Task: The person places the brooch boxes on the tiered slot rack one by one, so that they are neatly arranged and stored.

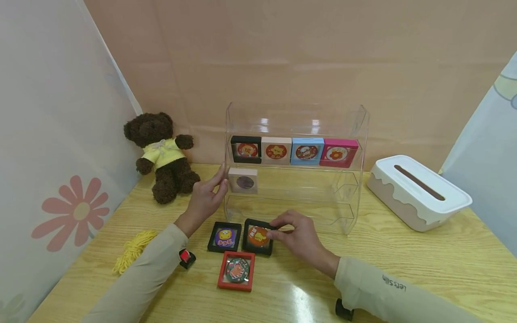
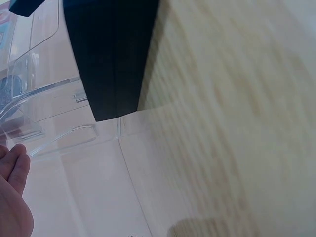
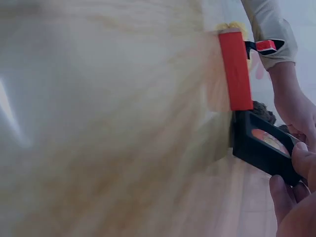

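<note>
A clear acrylic rack (image 1: 291, 179) stands on the table. My left hand (image 1: 205, 197) touches its left side, fingers fairly straight. My right hand (image 1: 300, 233) pinches the right edge of a black square badge frame (image 1: 258, 237) with an orange round badge; the right wrist view shows this black frame (image 3: 261, 143) tilted between thumb and fingers. Whether it is fully off the table, I cannot tell. Left of it lies a black frame with a purple badge (image 1: 224, 237). Nearer me lies a red frame (image 1: 236, 271) with a green badge.
Black, pale pink, blue and magenta frames (image 1: 339, 153) line the rack's upper shelf. One pale frame (image 1: 243, 181) stands at the lower shelf's left. A brown teddy bear (image 1: 163, 154) and yellow yarn (image 1: 135, 251) are at left; a white tissue box (image 1: 420, 190) at right.
</note>
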Demonstrator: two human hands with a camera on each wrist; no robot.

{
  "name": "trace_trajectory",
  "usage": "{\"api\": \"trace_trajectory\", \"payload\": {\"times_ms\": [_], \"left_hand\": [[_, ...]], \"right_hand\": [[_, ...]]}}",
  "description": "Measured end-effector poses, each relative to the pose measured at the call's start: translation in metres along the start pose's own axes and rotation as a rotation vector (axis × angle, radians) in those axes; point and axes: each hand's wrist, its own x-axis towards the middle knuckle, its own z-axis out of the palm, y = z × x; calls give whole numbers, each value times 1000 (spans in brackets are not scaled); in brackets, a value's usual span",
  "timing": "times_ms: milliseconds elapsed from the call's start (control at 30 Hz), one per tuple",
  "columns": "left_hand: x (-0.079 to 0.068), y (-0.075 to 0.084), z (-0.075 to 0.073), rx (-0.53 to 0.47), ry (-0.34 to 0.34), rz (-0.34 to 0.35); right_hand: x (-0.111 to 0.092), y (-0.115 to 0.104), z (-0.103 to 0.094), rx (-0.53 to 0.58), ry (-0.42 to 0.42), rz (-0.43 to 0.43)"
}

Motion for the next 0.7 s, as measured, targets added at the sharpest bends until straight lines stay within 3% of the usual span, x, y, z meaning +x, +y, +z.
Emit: {"api": "trace_trajectory", "payload": {"times_ms": [200,433,700], "left_hand": [[0,0,-1,4,-6,-9],[0,0,0,4,-5,1],[-1,-1,1,-7,4,7]], "right_hand": [[5,-8,-5,17,38,-34],[6,-40,-15,26,44,-68],[7,-42,-20,46,68,-90]]}}
